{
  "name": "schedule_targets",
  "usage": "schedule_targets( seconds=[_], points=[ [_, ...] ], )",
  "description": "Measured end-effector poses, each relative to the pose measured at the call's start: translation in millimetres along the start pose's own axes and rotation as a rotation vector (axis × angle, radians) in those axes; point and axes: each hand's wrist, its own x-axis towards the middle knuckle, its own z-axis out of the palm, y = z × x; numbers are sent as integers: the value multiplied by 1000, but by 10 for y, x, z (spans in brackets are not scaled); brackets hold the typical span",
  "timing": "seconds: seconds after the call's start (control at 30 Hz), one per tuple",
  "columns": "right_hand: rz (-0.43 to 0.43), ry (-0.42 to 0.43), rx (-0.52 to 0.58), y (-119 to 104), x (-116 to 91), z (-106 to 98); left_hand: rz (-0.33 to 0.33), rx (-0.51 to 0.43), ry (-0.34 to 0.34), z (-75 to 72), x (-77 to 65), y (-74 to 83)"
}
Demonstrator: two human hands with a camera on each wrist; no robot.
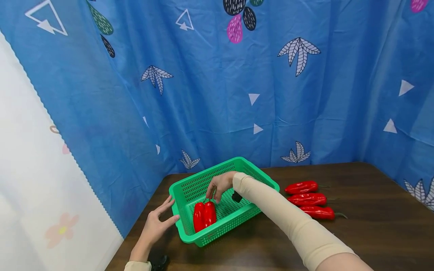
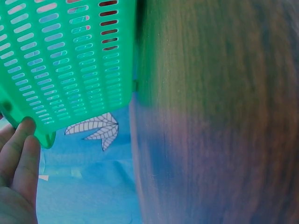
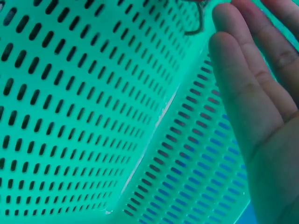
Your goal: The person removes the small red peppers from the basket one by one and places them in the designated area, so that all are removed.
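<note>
A green perforated plastic basket (image 1: 234, 224) stands at an angle on the dark wooden table. Two glossy red chili peppers (image 1: 210, 215) lie side by side at its left end. My left hand (image 1: 157, 225) is at the basket's left end, thumb and fingers spread and fingertips touching the rim; the left wrist view shows its fingers (image 2: 25, 158) against a corner. Inside the basket, just above the peppers' stem ends, my right hand (image 1: 221, 183) has relaxed fingers and holds nothing. A curved stem (image 3: 201, 21) shows near its fingertips in the right wrist view.
Right of the basket, three more red peppers (image 1: 306, 199) lie in a row on the table (image 1: 373, 233), stems pointing right. A blue patterned curtain (image 1: 217, 94) hangs behind the table, with a white cloth (image 1: 34, 169) at the left.
</note>
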Motion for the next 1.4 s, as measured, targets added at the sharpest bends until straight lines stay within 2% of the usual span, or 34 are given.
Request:
schedule_targets(
  seconds=[0.17,0.47,0.67,1.23,1.4],
  points=[
    [-2,4,-86,-12,54,41,-4,8,0,-10,-4,-2],
    [14,7,-139,-2,81,97,9,2,6,-6,0,-13],
    [14,-18,-184,-12,65,102,13,5,7,-7,4,-18],
    [31,-78,-116,-25,87,149,11,5,2,-9,5,-20],
    [26,-74,-130,-20,75,174,9,2,-1,-9,3,-13]
  ],
)
